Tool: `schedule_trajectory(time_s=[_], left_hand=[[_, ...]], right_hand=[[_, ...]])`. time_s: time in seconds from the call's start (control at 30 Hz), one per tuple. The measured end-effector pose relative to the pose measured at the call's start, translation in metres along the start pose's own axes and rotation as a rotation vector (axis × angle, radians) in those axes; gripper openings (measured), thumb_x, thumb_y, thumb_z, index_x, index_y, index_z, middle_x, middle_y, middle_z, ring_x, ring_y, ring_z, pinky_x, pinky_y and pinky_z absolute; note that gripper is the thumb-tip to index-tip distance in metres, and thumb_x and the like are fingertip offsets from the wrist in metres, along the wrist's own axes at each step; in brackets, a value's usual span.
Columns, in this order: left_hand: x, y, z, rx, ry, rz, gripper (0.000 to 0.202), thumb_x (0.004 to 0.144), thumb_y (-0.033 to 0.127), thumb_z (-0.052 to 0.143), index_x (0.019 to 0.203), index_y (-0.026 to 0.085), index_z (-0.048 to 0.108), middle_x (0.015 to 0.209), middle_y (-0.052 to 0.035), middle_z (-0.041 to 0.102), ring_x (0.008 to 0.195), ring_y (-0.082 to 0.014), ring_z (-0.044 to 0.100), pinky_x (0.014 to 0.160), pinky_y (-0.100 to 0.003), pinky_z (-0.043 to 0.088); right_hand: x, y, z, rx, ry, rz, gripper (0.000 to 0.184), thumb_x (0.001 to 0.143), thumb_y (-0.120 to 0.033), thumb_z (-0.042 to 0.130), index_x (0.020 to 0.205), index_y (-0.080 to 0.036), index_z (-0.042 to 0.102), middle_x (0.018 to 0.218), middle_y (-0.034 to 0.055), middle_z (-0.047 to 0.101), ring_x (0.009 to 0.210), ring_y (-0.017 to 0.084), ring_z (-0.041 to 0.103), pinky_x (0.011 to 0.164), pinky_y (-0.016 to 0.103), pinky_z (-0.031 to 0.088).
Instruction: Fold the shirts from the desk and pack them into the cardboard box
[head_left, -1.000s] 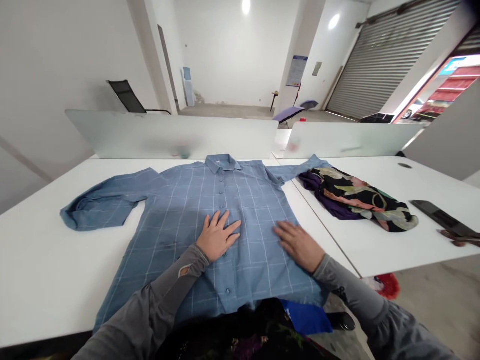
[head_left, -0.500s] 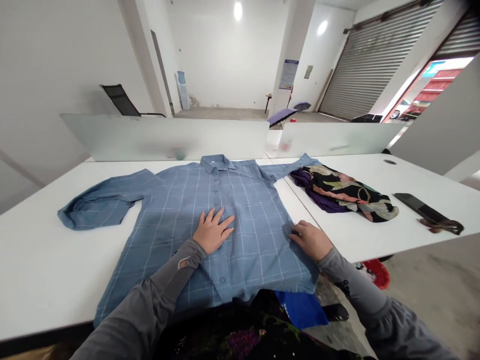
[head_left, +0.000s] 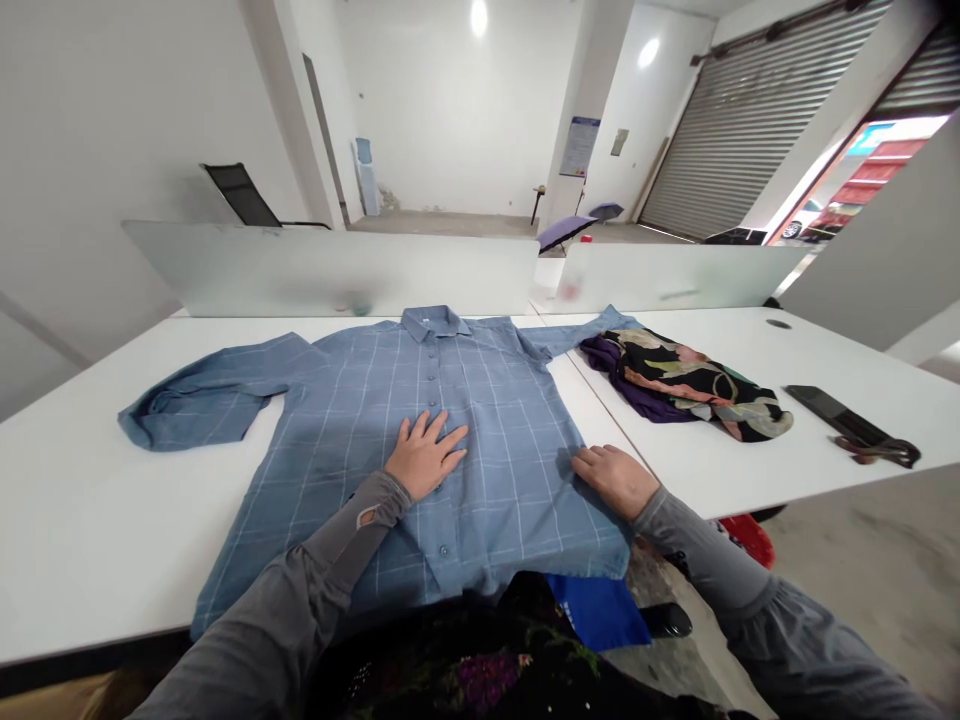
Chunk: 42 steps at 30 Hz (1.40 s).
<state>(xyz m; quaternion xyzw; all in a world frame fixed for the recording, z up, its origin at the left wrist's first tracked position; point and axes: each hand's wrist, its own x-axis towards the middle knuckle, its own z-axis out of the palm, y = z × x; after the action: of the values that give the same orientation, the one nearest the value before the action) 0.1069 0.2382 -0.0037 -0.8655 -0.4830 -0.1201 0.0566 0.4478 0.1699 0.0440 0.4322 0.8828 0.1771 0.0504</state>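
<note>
A blue checked button-up shirt [head_left: 495, 420] lies spread face up on the white table [head_left: 90, 520], collar at the far side, sleeves out to both sides. My left hand [head_left: 424, 455] rests flat on the shirt's button line, fingers spread. My right hand [head_left: 615, 478] presses on the shirt's right side edge near the hem, fingers bent down onto the cloth; whether it pinches the fabric I cannot make out. The left sleeve [head_left: 202, 405] is folded back near its cuff.
A crumpled floral black and purple garment [head_left: 686, 385] lies on the adjoining table to the right, over the shirt's right sleeve end. A dark phone [head_left: 829, 408] and a strap lie farther right. Frosted dividers [head_left: 337, 270] line the tables' far edge. A red basket [head_left: 742, 535] sits under the table.
My right hand slid from the shirt's front out to its right side edge. My left hand stayed on the button line. The view shifted slightly.
</note>
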Motion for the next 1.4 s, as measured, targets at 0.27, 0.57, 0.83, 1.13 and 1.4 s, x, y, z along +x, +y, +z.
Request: schedule_trajectory(time_s=[0.27, 0.57, 0.83, 1.13, 1.4], left_hand=[[0.0, -0.001, -0.001, 0.001, -0.013, -0.003, 0.05, 0.097, 0.053, 0.035, 0.142, 0.036, 0.045, 0.152, -0.0092, 0.037, 0.138, -0.0392, 0.032, 0.106, -0.063, 0.028], [-0.001, -0.001, -0.003, 0.009, -0.016, 0.012, 0.057, 0.094, 0.061, 0.034, 0.143, 0.035, 0.045, 0.152, -0.0105, 0.037, 0.136, -0.0409, 0.033, 0.106, -0.063, 0.029], [-0.001, -0.001, -0.004, 0.012, -0.046, 0.005, 0.057, 0.094, 0.062, 0.033, 0.144, 0.035, 0.043, 0.154, -0.0099, 0.035, 0.137, -0.0406, 0.032, 0.106, -0.064, 0.028], [0.001, 0.0, -0.011, -0.042, -0.099, -0.026, 0.057, 0.094, 0.063, 0.033, 0.145, 0.037, 0.041, 0.155, -0.0084, 0.033, 0.139, -0.0394, 0.029, 0.108, -0.064, 0.025], [0.001, 0.0, -0.01, -0.046, -0.087, -0.029, 0.056, 0.094, 0.062, 0.033, 0.145, 0.037, 0.04, 0.155, -0.008, 0.033, 0.14, -0.0391, 0.028, 0.108, -0.065, 0.024]], right_hand=[[-0.027, 0.008, 0.006, -0.019, 0.021, 0.178, 0.018, 0.091, -0.012, 0.046, 0.086, -0.015, 0.063, 0.085, 0.0097, 0.064, 0.076, 0.022, 0.058, 0.07, 0.034, 0.039], [-0.039, -0.023, -0.02, 0.49, 0.033, -0.042, 0.029, 0.099, -0.035, 0.041, 0.111, -0.022, 0.065, 0.114, 0.0084, 0.063, 0.104, 0.021, 0.056, 0.087, 0.037, 0.046], [-0.035, -0.044, -0.041, 0.49, 0.017, -0.018, 0.029, 0.096, -0.035, 0.046, 0.112, -0.022, 0.066, 0.117, 0.0113, 0.061, 0.106, 0.024, 0.053, 0.086, 0.04, 0.044], [-0.048, -0.045, -0.047, 0.582, -0.066, -0.046, 0.027, 0.095, -0.029, 0.047, 0.077, -0.02, 0.066, 0.087, 0.0067, 0.061, 0.083, 0.019, 0.053, 0.076, 0.035, 0.045], [0.01, -0.118, -0.044, 0.533, 0.117, -0.15, 0.044, 0.094, -0.038, 0.05, 0.136, -0.024, 0.051, 0.144, 0.0115, 0.045, 0.126, 0.03, 0.04, 0.097, 0.046, 0.038]])
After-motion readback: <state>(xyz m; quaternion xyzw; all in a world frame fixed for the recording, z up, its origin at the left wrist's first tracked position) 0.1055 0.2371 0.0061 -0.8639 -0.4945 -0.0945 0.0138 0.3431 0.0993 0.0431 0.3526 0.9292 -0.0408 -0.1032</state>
